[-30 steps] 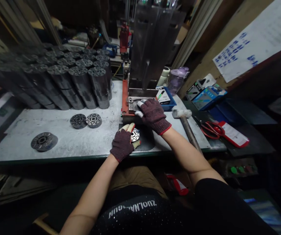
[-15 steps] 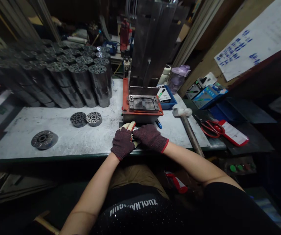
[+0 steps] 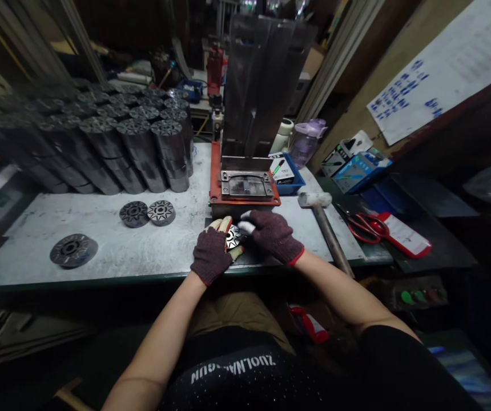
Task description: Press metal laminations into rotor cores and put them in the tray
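Note:
In the head view, my left hand (image 3: 213, 252), in a dark maroon glove with pale fingers, curls round the left side of a slotted metal disc (image 3: 230, 237) near the bench's front edge. The disc's bright top face shows a star-like pattern of slots round a centre hole. My right hand (image 3: 274, 235), gloved too, is just right of the disc with its fingers drawn together; what they hold, if anything, is too small to make out. Behind both hands stands an orange-based metal fixture (image 3: 245, 188) with a tall upright plate.
Similar discs (image 3: 160, 211) and a larger-looking one (image 3: 73, 250) lie on the left of the white bench (image 3: 112, 257). Stacked metal cores (image 3: 168, 142) fill the back left. A mallet (image 3: 326, 228), red-handled scissors (image 3: 365, 227) and a blue tray (image 3: 292, 185) are on the right.
My right hand has moved right, away from the disc, uncovering more of its top face. My left hand remains against the disc. The camera view has shifted slightly.

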Available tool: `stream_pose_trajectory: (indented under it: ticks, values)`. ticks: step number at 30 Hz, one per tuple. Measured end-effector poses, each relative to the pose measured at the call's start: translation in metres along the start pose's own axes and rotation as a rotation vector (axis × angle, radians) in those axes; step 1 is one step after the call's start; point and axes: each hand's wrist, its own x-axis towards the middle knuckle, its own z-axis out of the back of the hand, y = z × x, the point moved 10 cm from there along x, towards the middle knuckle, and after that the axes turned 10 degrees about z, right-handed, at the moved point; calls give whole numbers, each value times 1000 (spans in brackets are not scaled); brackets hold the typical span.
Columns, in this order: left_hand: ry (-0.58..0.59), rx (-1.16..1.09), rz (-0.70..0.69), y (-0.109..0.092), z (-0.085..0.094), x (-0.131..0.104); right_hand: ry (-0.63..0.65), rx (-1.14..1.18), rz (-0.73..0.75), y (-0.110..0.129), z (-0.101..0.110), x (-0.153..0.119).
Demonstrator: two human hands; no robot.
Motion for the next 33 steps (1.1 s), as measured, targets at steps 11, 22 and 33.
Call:
stream_pose_trajectory:
  ticks: [11, 22, 33]
  values:
    - [-32, 58, -106, -21, 6, -1, -118, -334, 152, -6, 36, 57]
    - [-227, 82, 52, -27, 17, -1, -282, 84, -64, -27, -3, -19]
    - [-217, 9, 49, -26, 6, 4, -452, 411, -98, -34, -8, -28]
